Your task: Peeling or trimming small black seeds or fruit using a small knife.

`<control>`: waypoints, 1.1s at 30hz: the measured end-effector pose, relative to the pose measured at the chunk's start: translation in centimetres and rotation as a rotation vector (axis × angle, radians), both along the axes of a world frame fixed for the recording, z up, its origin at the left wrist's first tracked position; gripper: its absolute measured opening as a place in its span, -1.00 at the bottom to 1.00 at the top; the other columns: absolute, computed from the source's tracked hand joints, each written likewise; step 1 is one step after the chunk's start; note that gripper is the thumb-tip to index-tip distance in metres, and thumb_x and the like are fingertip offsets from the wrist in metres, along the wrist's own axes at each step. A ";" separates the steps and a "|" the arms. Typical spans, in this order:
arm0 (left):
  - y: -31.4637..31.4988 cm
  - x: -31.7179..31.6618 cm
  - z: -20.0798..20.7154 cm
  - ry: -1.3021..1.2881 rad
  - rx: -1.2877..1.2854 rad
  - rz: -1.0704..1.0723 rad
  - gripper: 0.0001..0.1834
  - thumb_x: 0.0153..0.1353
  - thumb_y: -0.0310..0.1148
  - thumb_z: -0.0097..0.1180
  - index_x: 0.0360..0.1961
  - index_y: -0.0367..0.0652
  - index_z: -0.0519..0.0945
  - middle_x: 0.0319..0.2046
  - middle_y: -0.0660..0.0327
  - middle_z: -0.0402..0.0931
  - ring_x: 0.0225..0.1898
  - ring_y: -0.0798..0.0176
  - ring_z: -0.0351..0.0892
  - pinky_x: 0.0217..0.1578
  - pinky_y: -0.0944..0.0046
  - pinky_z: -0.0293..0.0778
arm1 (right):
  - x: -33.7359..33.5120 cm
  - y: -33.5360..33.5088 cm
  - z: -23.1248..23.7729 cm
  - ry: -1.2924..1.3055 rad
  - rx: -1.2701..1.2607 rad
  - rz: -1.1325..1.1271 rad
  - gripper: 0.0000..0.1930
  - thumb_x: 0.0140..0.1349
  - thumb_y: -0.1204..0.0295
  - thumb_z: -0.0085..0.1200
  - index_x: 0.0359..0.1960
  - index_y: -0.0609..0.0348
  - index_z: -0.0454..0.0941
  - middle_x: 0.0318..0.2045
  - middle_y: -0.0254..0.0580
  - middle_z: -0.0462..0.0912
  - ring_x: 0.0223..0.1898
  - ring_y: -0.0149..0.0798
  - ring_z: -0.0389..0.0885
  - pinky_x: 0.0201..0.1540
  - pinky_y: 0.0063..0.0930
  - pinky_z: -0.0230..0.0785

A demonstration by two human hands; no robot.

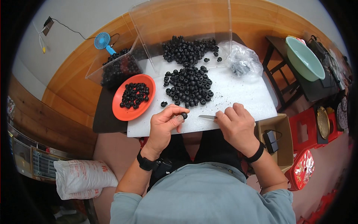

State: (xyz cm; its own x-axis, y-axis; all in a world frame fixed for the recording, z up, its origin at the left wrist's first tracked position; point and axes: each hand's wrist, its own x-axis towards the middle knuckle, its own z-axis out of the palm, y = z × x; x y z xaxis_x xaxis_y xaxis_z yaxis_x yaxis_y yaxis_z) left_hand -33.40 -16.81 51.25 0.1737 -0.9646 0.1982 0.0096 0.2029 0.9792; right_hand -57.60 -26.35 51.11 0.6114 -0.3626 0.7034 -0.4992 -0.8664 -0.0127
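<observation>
My left hand (166, 121) pinches a small black round part (184, 115) between thumb and fingers at the near edge of the white foam board (238, 93). A short-bladed knife (207, 117) is gripped in my right hand (237, 123), its blade pointing left toward the part but apart from it. Beyond my hands, loose black round parts lie in a near pile (190, 86) and a far pile (182, 50), many showing a hole. One single part (163, 104) sits near my left fingers. An orange-red plate (125, 112) to the left carries more of them.
A clear bin (112, 69) full of black parts stands at the far left, near a blue fan (102, 40). Behind the piles rises a clear plastic panel (182, 18). A clear plastic bag (244, 59) lies far right. Dark crumbs dot the board. A cardboard box (285, 151) stands right.
</observation>
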 end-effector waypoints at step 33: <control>-0.6 -1.2 -1.0 0.290 -0.046 -0.108 -0.69 0.45 -0.51 0.09 0.15 -0.43 0.62 -0.18 0.10 0.56 -0.33 0.24 0.56 -0.27 0.31 0.51 | 2.9 0.8 -0.3 -0.287 0.460 0.022 -0.65 0.32 0.18 0.30 -0.54 0.08 0.54 -0.66 -0.24 0.54 -0.61 -0.15 0.58 -0.56 -0.24 0.31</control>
